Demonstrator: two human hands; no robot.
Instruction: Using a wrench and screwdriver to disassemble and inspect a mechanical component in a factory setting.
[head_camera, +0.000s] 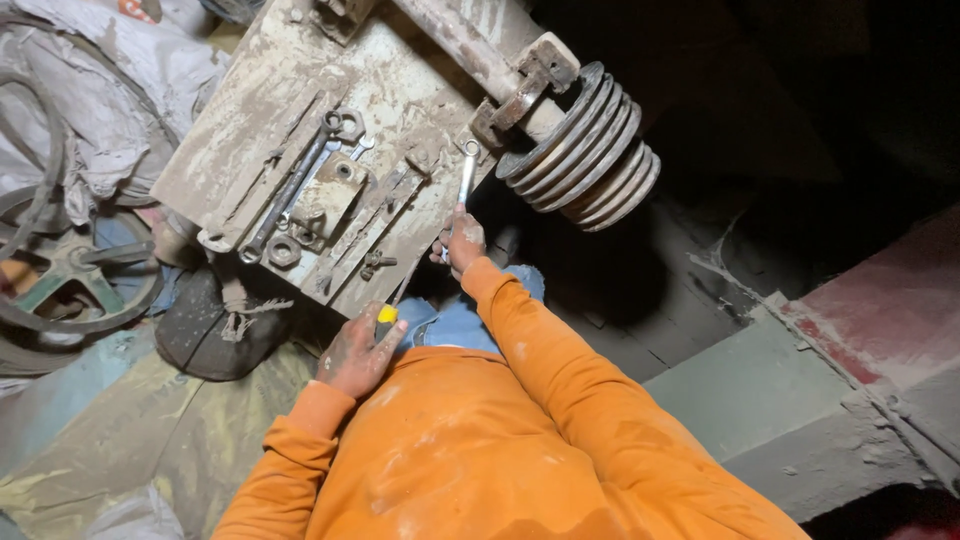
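Observation:
My right hand (462, 240) grips the lower end of a shiny ring spanner (467, 175). The spanner's ring end sits at the edge of a dusty metal plate (250, 110), next to a bearing block (520, 85). My left hand (355, 355) is lower down, near my orange sweater, closed on a screwdriver with a yellow handle (386, 316) whose shaft points up at the plate's lower edge. A grooved multi-belt pulley (590, 150) sits on a rusty shaft (450, 35) just right of the spanner.
Several long wrenches (290, 190), nuts (283, 250) and bolts lie loose on the plate. A spoked wheel with a belt (70, 270) lies at the left beside a dark cap (215, 330) and grey sacks. Concrete ledges (770, 400) and a red surface (890, 310) are at the right.

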